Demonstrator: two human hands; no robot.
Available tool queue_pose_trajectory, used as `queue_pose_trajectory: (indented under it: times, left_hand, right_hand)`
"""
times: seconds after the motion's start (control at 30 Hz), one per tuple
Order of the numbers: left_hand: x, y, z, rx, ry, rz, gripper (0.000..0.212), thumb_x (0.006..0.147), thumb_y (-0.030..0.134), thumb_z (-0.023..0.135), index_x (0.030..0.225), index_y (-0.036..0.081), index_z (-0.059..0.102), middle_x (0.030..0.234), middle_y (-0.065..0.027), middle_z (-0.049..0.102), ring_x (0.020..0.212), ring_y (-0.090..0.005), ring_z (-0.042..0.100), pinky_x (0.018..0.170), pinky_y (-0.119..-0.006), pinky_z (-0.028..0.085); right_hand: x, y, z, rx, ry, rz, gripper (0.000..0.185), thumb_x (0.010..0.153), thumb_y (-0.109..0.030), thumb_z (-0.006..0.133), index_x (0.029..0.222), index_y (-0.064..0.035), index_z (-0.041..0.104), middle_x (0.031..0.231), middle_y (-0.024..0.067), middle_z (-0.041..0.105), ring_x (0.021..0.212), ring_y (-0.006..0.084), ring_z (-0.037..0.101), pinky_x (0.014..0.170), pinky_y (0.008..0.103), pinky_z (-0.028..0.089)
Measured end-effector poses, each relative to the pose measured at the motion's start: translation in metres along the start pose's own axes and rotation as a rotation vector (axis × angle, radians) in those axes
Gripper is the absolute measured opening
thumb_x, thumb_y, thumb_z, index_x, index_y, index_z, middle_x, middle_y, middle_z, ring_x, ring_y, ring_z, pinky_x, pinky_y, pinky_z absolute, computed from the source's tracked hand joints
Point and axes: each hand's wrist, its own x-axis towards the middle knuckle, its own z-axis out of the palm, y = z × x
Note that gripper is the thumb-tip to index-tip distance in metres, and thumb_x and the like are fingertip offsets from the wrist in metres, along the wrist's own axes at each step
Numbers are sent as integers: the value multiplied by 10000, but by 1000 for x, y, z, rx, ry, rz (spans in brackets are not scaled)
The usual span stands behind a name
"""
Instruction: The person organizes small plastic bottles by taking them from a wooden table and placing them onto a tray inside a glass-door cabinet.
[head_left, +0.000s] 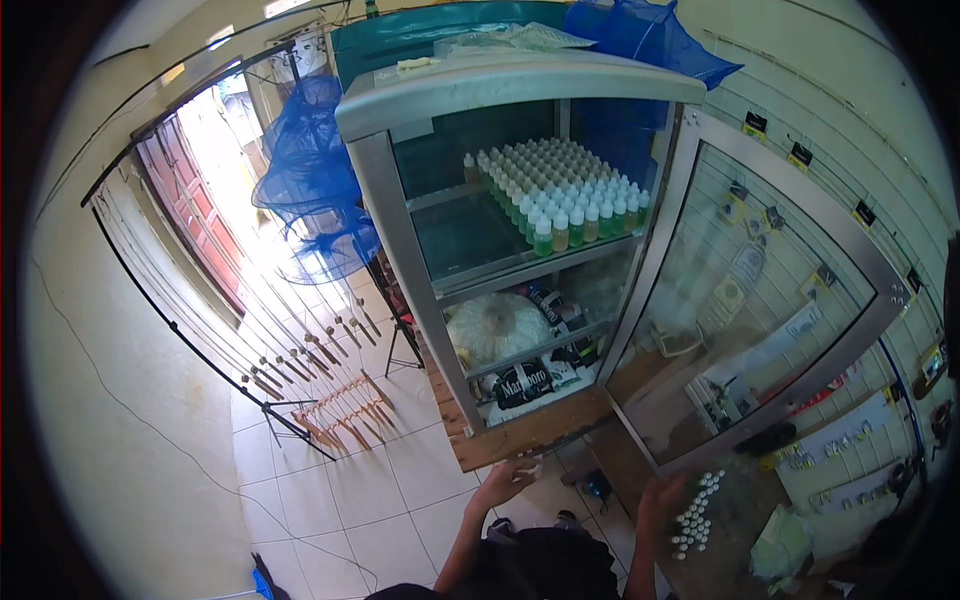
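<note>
My left hand (510, 482) is in front of the wooden base (525, 435) of a glass display cabinet (411, 285), its fingers bent. Something small and pale shows at its fingertips, too unclear to name. My right hand (663, 496) is by the lower edge of the open glass door (750, 300), beside several white-capped bottles (697, 517) on a brown table (731, 555). Blur hides whether it holds anything. On the cabinet's upper glass shelf, small dropper bottles (574, 195) with green and amber liquid stand in close rows.
The cabinet's lower level holds a clear plastic bag (499, 326) and dark packages (525, 382). Blue netting (311, 180) hangs at the left, near a rack of rods (307, 360). Crumpled paper or plastic (782, 538) lies on the table. Packaged goods hang on the right wall grid (832, 127).
</note>
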Motion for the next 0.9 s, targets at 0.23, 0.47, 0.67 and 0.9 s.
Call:
queue_pose_trajectory:
  times: [0.23,0.47,0.67,0.9]
  left_hand:
    - [20,56,-10,-12,-176,159,360,945,106,621,1292,25,571,1239,-107,618,1084,-188,632,931,-320,513]
    - [-10,55,-10,-72,-325,200,457,941,277,649,1326,53,543,1200,-135,641,1059,-236,653,980,-369,489]
    - [-15,48,-16,6,-482,118,553,945,276,648,1408,57,439,1377,-140,521,1191,-278,577,1007,-355,475]
    - [-4,-4,-34,-132,-298,-2,622,915,138,685,1422,8,349,1377,-180,475,1170,-208,563,913,-306,505]
  right_hand:
    - [-14,-10,24,45,32,101,686,912,-168,486,1455,109,172,1406,305,314,1274,373,391,1100,405,292]
    - [-84,-85,40,160,-79,74,601,849,-56,454,1388,119,255,1191,281,459,1125,367,488,977,418,390]
    - [-108,-101,55,155,-319,-47,503,834,-28,536,1315,36,400,929,197,565,799,337,607,731,395,495]
    - [-99,-93,52,159,-525,-133,501,895,-87,586,1356,-54,394,985,142,604,766,218,608,677,347,485]
